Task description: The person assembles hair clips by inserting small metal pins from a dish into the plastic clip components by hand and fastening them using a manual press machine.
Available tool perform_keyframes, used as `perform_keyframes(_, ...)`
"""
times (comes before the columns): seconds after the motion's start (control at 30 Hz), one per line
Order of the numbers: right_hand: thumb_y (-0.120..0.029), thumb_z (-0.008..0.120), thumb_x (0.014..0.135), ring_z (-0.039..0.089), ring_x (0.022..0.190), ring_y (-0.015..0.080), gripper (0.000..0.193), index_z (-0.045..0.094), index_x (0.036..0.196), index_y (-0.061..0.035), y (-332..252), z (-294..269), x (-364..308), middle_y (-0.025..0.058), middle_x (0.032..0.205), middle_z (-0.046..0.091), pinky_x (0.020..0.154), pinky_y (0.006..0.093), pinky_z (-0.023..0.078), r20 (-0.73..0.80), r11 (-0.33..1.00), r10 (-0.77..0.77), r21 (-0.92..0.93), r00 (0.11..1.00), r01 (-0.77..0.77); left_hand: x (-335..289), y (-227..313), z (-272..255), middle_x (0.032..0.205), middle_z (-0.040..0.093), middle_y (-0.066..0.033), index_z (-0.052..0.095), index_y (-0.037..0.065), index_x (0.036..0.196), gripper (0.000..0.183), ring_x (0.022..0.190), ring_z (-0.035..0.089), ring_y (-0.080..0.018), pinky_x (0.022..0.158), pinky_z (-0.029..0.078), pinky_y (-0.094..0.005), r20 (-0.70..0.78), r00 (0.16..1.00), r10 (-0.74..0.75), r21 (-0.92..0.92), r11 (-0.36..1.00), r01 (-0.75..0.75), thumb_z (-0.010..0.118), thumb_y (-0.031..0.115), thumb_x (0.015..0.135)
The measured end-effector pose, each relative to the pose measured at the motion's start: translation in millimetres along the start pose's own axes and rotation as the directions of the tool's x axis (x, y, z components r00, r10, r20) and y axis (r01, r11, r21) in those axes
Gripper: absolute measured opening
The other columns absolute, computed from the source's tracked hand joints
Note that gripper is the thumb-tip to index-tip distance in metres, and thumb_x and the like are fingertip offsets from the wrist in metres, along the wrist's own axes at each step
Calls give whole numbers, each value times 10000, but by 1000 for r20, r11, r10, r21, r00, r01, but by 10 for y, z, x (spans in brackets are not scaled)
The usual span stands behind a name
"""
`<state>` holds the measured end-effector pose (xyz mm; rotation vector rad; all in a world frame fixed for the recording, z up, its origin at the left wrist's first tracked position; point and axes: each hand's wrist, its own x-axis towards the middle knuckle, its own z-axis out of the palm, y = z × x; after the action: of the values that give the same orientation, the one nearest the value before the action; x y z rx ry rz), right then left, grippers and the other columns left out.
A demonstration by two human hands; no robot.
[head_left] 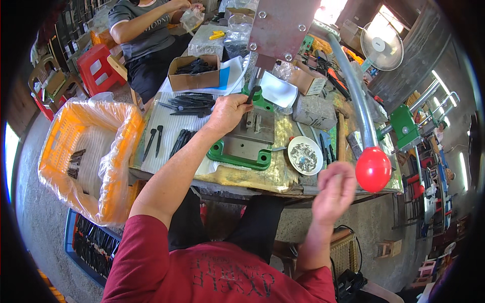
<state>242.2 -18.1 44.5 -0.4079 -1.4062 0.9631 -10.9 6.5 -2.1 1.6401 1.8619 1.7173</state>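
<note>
My left hand (230, 112) reaches to the green-based hand press (238, 159) and is closed on a slim black part (252, 95) under the press head; the fingertips are partly hidden. To the right, my right hand (333, 194) is raised off the bench, smeared by motion, between a white bowl (305, 155) of small metal pieces and the red ball knob (373, 169) of the press lever (353, 86). It does not touch the knob. Black stake-like parts (189, 103) lie in a pile left of the press, with several more nearer me.
A cardboard box (194, 73) of black parts stands behind the pile. At left is an orange crate (50, 151) lined with plastic. A grey block (314, 112) and a wooden-handled tool (342, 136) lie right of the press. Another person (146, 30) sits at the far left.
</note>
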Motion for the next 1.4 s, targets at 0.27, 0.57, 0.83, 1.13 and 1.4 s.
perform_keyframes(0.27,-359,424,814,483,803,153,495,395,1088,53,-640,134,517,121,956,479,684,262,400,110,936,-335,-72,936,344,11,-47,25,627,573,-75,582,7,815,94,518,507,-80,485,431,-235,12,1000,-5,42,999,5,547,45,737)
perform_keyframes(0.57,-176,591,699,449,789,130,257,524,875,-1,-1029,367,507,114,951,453,679,232,373,292,804,-317,-422,903,418,18,27,7,611,541,-126,563,0,787,84,518,513,-157,515,421,-269,21,1000,15,46,999,-16,553,50,720)
perform_keyframes(0.83,-46,554,708,457,636,109,78,519,741,16,-1018,428,561,126,837,521,543,207,363,417,653,-401,-494,815,574,19,-2,9,681,552,-167,555,-12,766,102,609,548,-267,575,424,-309,4,999,45,62,997,-45,564,64,699)
perform_keyframes(1.13,-14,508,744,433,571,68,49,521,747,33,-1109,491,496,99,837,532,503,182,352,335,850,-189,-415,923,325,16,-43,27,699,556,-167,559,-11,769,94,648,567,-246,592,433,-302,21,1000,0,92,996,-2,559,35,687)
perform_keyframes(1.4,-30,542,748,422,539,85,86,508,694,27,-1060,473,570,86,720,528,476,193,331,426,735,-316,-456,848,502,5,37,-3,704,552,-173,569,6,775,106,649,552,-293,591,430,-321,11,1000,12,76,997,-13,571,73,694)
